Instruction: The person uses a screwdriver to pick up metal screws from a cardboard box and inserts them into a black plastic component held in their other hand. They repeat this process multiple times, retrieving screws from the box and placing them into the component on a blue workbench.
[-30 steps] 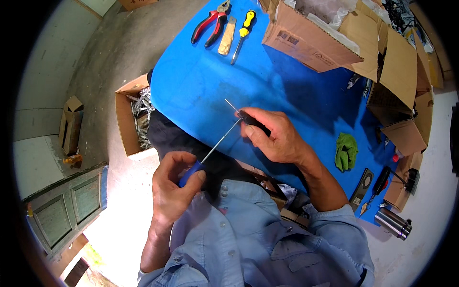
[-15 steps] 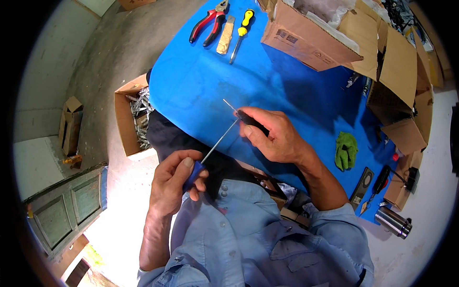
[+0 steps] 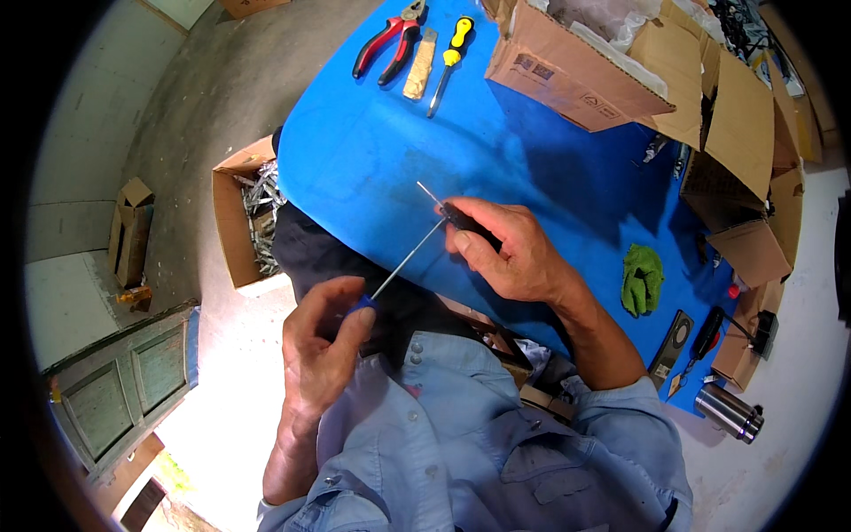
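My left hand (image 3: 324,341) is wrapped round the blue handle of a screwdriver (image 3: 409,259). Its thin metal shaft slants up and to the right, and the tip meets what my right hand holds. Between the thumb and fingers of my right hand (image 3: 510,248) is a small black piece with a thin metal rod (image 3: 430,194) sticking out toward the upper left. My fingers cover much of that black piece, so its exact kind is hidden. Both hands are above the near edge of the blue table (image 3: 372,177).
Red-black pliers (image 3: 387,44), a wrapped flat tool (image 3: 419,66) and a yellow screwdriver (image 3: 452,58) lie at the far edge. An open cardboard box (image 3: 567,71) stands far right. Nearer right are a green cloth (image 3: 641,280) and a steel flask (image 3: 727,411). A carton of metal parts (image 3: 235,222) sits left.
My left hand has turned and its fingers have closed further over the blue handle, which shows less now. My right hand stays almost in place with the black piece.
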The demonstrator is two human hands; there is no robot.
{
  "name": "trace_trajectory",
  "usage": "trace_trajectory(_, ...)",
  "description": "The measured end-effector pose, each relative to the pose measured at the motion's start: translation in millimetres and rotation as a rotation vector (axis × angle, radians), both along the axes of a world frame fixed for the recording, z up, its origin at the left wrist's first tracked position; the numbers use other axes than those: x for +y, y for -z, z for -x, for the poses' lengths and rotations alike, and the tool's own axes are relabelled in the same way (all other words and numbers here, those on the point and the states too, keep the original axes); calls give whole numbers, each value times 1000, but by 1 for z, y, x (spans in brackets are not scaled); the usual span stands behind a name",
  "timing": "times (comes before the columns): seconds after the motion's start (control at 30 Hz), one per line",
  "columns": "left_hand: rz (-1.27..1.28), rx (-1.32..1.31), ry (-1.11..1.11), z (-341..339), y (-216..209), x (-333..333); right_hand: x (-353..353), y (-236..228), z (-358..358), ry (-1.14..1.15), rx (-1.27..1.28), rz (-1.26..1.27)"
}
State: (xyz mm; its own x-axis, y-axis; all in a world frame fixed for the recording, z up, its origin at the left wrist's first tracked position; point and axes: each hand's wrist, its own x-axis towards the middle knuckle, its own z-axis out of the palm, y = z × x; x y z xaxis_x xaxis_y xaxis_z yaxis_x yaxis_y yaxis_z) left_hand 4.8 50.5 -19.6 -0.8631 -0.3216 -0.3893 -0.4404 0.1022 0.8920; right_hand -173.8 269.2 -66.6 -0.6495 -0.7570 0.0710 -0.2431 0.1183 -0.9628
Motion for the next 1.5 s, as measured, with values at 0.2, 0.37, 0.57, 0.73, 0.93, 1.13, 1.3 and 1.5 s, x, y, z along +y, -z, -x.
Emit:
trace_trajectory(0.2, -406, -112, -68, 12, 3, -13, 1, 0, 1, -14, -2, -36)
trace_trajectory(0.37, -324, -119, -68, 15, -5, -7, 1, 2, 2, -14, 12, -25)
trace_trajectory(0.57, -65, 5, 16, 8, -3, -2, 1, 1, 2, -11, 7, -29)
trace_trajectory(0.73, -69, -34, -4, 2, 4, -2, 2, 2, 2, -11, 14, -16)
trace_trajectory(0.93, -139, -30, -28, 4, 6, -3, 0, 1, 1, 5, 24, 16)
trace_trajectory(1.13, -391, -134, -31, 12, 2, -12, 0, -1, 2, -24, 19, -19)
trace_trajectory(1.3, -92, -37, 34, 10, 3, -6, 0, 1, 2, -14, -2, -16)
trace_trajectory(1.5, -43, -36, 3, 7, -2, -2, 1, 2, 2, -22, 2, -28)
